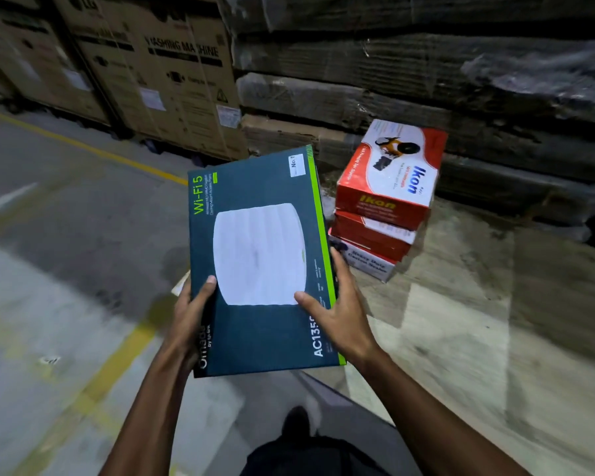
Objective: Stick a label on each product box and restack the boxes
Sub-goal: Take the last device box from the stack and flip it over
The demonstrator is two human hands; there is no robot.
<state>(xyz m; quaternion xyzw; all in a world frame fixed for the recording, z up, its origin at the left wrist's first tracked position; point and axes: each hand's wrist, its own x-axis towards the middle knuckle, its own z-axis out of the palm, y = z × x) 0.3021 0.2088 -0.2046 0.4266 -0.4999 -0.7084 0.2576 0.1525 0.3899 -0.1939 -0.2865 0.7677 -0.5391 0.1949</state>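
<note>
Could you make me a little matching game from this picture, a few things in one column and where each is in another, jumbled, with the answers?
Things:
1. dark Wi-Fi box
2. red and white Ikon box
3. brown washing machine cartons
4. yellow line

Places:
A. painted on the floor at left
B. top of the small stack on the floor at right
C. held in both hands
D. standing at the back left

Pairs: 1-C, 2-B, 3-D, 4-A. The left hand and right hand grip the box's two sides.

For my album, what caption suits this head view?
Both hands, left hand and right hand, hold a Wi-Fi 5 box near stacked Ikon boxes.
</note>
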